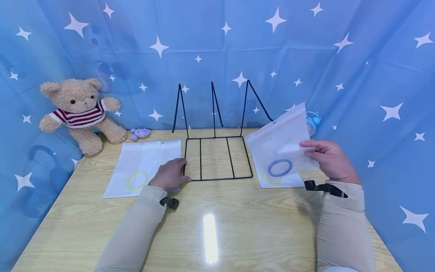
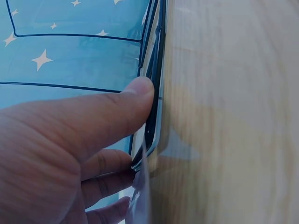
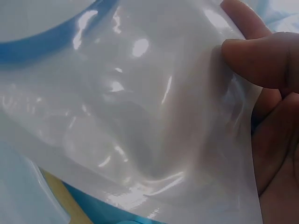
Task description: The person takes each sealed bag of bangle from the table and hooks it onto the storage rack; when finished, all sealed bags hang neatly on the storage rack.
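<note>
My left hand (image 1: 170,173) grips the left front corner of a black wire rack (image 1: 214,137) on the table. In the left wrist view the thumb (image 2: 138,93) lies along the dark wire, with the other fingers (image 2: 110,161) on its far side. On the right, my right hand (image 1: 329,160) pinches the edge of a frosted plastic bag (image 1: 282,132) and holds it tilted above the table. A blue ring (image 1: 269,168) shows inside it. Beneath lies another white bag (image 1: 289,182) with a yellow ring, partly covered.
Two white bags lie left of the rack: one (image 1: 136,158) with a yellow ring, the other (image 1: 170,149) partly behind my left hand. A teddy bear (image 1: 81,104), a small purple toy (image 1: 140,133) and a blue alarm clock (image 1: 313,120) stand along the back. A starry blue curtain (image 1: 204,34) surrounds the table.
</note>
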The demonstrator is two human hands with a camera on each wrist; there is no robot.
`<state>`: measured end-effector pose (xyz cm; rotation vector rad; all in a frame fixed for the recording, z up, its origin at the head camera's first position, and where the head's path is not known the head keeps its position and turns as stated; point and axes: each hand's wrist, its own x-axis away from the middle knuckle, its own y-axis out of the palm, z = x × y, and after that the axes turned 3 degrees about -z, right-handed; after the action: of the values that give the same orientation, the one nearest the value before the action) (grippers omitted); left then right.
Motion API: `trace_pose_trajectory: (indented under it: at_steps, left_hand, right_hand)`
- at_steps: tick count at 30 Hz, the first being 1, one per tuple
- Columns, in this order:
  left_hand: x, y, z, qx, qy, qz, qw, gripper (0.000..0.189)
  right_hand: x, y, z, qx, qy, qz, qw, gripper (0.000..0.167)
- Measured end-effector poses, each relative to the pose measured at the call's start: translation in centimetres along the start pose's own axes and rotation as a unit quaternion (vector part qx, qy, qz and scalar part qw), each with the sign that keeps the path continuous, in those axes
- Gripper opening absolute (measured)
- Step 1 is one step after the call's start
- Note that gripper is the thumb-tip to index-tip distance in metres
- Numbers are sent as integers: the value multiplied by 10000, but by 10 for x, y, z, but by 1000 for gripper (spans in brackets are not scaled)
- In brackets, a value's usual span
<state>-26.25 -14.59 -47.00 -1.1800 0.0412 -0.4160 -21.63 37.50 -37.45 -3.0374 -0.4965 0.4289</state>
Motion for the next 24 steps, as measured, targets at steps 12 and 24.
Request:
trace_pose_trajectory:
  at_steps: [12, 24]
  left_hand:
    - [0, 0, 1, 23, -22, 7, 10000, 81]
    - [-1, 0, 0, -20, -29, -23, 10000, 80]
  right_hand:
    - [0, 4, -5, 182, -28, 124, 9998, 35]
    - [-3, 10, -7, 338, 125, 280, 9990, 34]
